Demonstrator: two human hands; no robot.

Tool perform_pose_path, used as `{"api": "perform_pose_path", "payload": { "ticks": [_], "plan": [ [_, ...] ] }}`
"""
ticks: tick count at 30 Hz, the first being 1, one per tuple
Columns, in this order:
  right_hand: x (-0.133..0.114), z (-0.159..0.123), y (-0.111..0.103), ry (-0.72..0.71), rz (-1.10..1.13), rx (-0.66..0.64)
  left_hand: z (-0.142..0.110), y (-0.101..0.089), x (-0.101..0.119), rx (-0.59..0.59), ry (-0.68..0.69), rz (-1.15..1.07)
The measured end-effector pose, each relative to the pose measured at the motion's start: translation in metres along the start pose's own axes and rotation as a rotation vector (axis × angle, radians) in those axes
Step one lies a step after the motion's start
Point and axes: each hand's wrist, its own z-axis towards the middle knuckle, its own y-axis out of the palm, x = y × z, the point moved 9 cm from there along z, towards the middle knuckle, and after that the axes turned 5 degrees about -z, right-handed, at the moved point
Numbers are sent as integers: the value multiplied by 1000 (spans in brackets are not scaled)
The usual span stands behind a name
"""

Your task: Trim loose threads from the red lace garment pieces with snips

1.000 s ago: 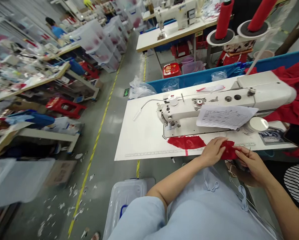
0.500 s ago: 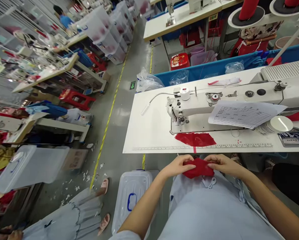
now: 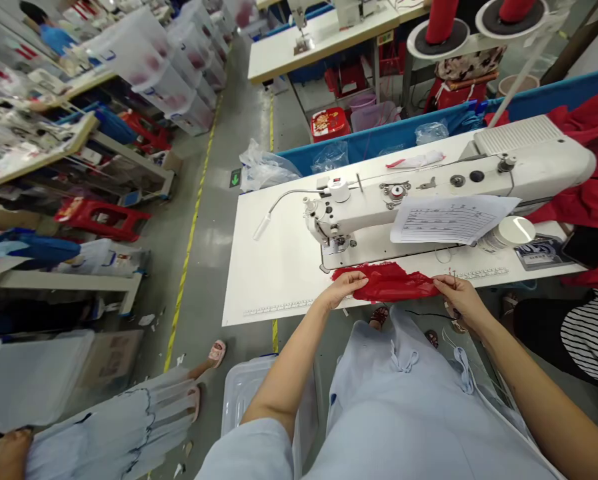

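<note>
A piece of red fabric [image 3: 391,285] is stretched sideways between my two hands at the front edge of the sewing table. My left hand [image 3: 347,288] pinches its left end, and my right hand [image 3: 451,292] pinches its right end. More red fabric seems to lie just behind it on the table, but I cannot tell where one piece stops and the other starts. The white sewing machine [image 3: 409,200] stands behind the cloth, its needle area [image 3: 339,243] just beyond my left hand. A printed ruler strip [image 3: 279,308] runs along the table's front edge.
A paper form [image 3: 446,220] leans on the machine, with a white round container [image 3: 513,232] beside it. A phone [image 3: 589,245] lies at the right. Red cloth [image 3: 591,147] is heaped behind the machine. A lidded plastic box [image 3: 249,380] stands on the floor; another person's hand [image 3: 13,453] shows lower left.
My hands have moved from my lap up to the table's edge and spread apart, pulling the red fabric out wide. The view has shifted toward the right.
</note>
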Motion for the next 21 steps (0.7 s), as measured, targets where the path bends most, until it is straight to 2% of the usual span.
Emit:
{"api": "perform_pose_path", "payload": {
  "ticks": [5, 8, 10, 13, 15, 17, 19, 21],
  "plan": [
    [8, -4, -7, -1, 45, 45, 11, 8, -1, -7, -40, -57],
    [13, -5, -18, -2, 49, 99, 17, 22, 4, -24, -97, -172],
    [16, -5, -36, -11, 39, 177, 25, 38, 12, -69, -102, -267],
    [17, -3, -77, -28, -21, 346, 47, 69, 22, -175, -45, -289],
    [17, -1, -106, -35, -102, 463, 67, 81, 24, -145, 38, -142],
    [15, 4, -128, -41, -208, 558, 85, 84, 23, -17, 138, 108],
    [15, 10, -141, -44, -326, 620, 100, 86, 22, 96, 204, 312],
    [15, 17, -147, -43, -440, 652, 108, 90, 20, 151, 236, 385]
  ]
}}
